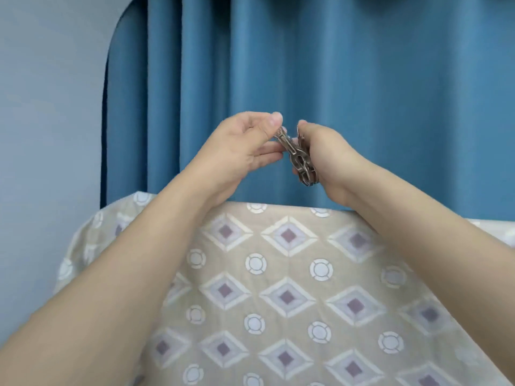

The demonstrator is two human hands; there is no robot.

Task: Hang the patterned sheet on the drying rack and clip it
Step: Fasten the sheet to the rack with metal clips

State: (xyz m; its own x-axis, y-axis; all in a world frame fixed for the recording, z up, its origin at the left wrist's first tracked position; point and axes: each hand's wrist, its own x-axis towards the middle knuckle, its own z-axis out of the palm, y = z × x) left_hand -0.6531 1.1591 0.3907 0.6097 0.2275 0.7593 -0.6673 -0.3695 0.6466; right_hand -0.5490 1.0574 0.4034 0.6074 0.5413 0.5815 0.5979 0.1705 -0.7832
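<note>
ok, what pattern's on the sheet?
Beige sheet with purple-centred diamonds and white rings, seen in the head view.

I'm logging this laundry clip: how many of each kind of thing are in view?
Bare hands: 2, left hand, right hand
Metal clothes clips: a bunch, number unclear
Beige diamond-patterned sheet: 1
Blue curtain: 1
Total: 4, plus the clips

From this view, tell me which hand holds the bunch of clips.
The right hand: its grip wraps the bunch of metal clips, while the left hand only pinches the top end of one clip.
</note>
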